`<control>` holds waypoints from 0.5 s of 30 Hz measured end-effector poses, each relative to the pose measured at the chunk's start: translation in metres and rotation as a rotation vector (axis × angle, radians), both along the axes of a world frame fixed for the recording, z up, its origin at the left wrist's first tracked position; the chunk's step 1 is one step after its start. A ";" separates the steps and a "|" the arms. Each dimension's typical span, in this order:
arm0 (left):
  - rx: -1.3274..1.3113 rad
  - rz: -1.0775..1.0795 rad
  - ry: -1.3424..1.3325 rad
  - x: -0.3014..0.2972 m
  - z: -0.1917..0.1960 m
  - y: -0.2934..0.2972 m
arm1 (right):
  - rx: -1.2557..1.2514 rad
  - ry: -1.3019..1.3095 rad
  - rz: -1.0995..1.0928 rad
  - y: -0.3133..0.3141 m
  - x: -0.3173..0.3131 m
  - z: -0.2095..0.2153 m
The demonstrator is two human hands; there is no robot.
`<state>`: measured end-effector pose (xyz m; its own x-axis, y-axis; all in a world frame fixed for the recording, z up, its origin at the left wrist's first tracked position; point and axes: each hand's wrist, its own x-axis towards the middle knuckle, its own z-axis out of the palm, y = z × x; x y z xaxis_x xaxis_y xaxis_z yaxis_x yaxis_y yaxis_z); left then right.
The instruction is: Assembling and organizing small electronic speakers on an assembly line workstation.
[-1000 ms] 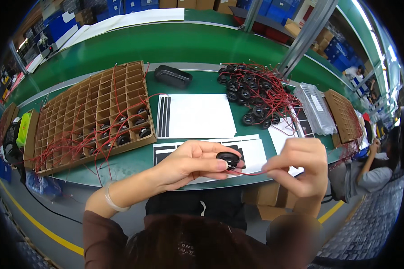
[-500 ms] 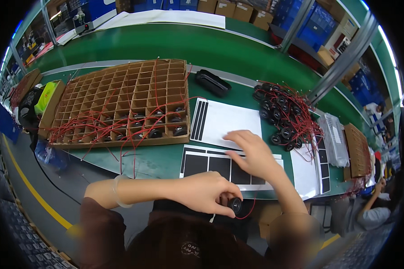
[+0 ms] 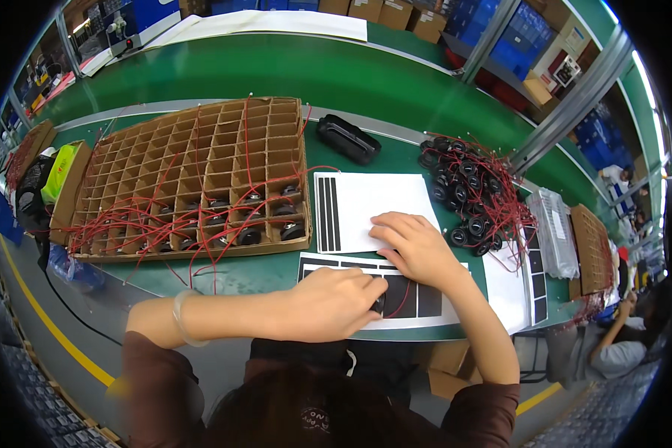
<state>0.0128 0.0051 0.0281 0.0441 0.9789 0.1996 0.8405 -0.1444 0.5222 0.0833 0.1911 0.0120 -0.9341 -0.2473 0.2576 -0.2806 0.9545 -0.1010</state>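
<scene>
Matt Cardboard, Smooth Paper and Glossy Plastic

A plastic-looking finish is shown by the round part [image 3: 379, 305] in the left grip [image 3: 332, 299]. Beneath the grip, matt black squares are borne by the paper sheet [image 3: 428, 302]. Beyond it, smooth white paper [image 3: 392, 196] is laid on the faintly glossy desk [image 3: 153, 276]. Left of the grip, matt cardboard is used for the divided tray [image 3: 280, 249]; far right, shiny clear plastic is seen in the packet [image 3: 554, 240].
</scene>
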 end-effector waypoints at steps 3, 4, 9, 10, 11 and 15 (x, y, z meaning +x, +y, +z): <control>-0.021 0.130 0.111 -0.004 -0.008 0.002 | -0.079 -0.062 -0.029 -0.001 0.001 0.009; 0.143 0.227 0.250 -0.008 -0.017 0.003 | -0.179 -0.064 -0.031 -0.002 -0.002 0.014; 0.199 0.414 0.449 -0.011 -0.034 -0.002 | -0.378 -0.046 -0.193 -0.009 -0.040 0.006; 0.212 0.404 0.438 -0.010 -0.034 -0.001 | -0.438 -0.018 -0.272 -0.011 -0.048 0.001; 0.211 0.399 0.435 -0.011 -0.035 0.001 | -0.499 0.011 -0.350 -0.013 -0.057 -0.005; 0.244 0.386 0.446 -0.013 -0.037 0.001 | -0.458 0.143 -0.403 -0.015 -0.090 -0.023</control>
<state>-0.0007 0.0064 -0.0085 -0.1728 0.8694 0.4629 0.9847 0.1420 0.1008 -0.0063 0.1761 -0.0108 -0.8795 0.2823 0.3831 0.0518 0.8570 -0.5127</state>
